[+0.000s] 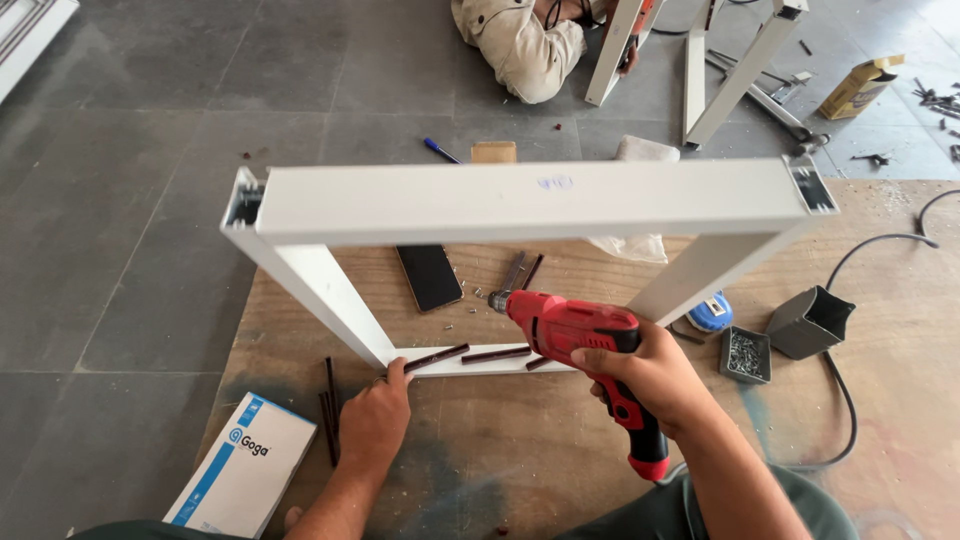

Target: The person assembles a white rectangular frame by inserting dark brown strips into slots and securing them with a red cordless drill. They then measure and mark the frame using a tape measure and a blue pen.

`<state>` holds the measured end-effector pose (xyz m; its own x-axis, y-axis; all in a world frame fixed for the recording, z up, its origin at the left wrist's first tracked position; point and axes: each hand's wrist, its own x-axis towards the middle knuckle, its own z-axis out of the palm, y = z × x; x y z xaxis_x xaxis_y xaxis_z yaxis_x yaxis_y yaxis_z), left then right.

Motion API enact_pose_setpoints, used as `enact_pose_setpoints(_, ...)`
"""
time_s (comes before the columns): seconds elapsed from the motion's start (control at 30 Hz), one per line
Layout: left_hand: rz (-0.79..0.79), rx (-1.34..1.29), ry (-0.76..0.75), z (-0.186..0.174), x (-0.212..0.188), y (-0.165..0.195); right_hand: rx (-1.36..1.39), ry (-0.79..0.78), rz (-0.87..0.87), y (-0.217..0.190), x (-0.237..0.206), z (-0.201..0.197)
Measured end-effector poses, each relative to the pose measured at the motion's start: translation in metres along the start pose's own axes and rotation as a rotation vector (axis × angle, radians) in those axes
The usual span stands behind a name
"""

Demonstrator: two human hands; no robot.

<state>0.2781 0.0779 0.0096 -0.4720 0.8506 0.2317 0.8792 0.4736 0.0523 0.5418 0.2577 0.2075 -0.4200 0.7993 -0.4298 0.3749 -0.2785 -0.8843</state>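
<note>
— So, what does the right hand [655,375] hold?

— It is clenched around the grip of a red power drill [575,330], which lies nearly level with its bit aimed left, just above the bottom rail of a white aluminium frame [520,200].

— And the left hand [375,420]?

— It rests on the plywood board [520,450], fingers curled, fingertips pressing on the lower left corner of the frame. It grasps nothing that I can see.

— Where does the frame stand?

— Upright on the board, its top rail nearest the camera and its bottom rail flat on the wood. Dark brown strips [470,355] lie along that bottom rail, and more of them [328,410] lie on the board just left of the left hand.

— Anything else close by?

— A black phone [429,276] lies flat inside the frame opening. A small grey box of screws [745,354] sits right of the drill, beside a grey funnel-shaped container [810,320] and a blue tape measure [710,313]. A white and blue carton [243,470] lies at the board's near left edge. Farther off, another person [520,45] sits on the grey tiled floor [130,200] beside other white frame pieces.
</note>
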Motion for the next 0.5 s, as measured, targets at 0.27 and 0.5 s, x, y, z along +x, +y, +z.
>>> enact_pose_setpoints(0.27,-0.090,-0.085,-0.191,-0.027,0.018,0.032,0.011,-0.011,-0.009,0.009,0.008,-0.031)
enact_pose_setpoints(0.5,-0.117,-0.358,-0.130,-0.052,0.036,0.077,0.030,-0.015,0.005,0.014,0.004,-0.044)
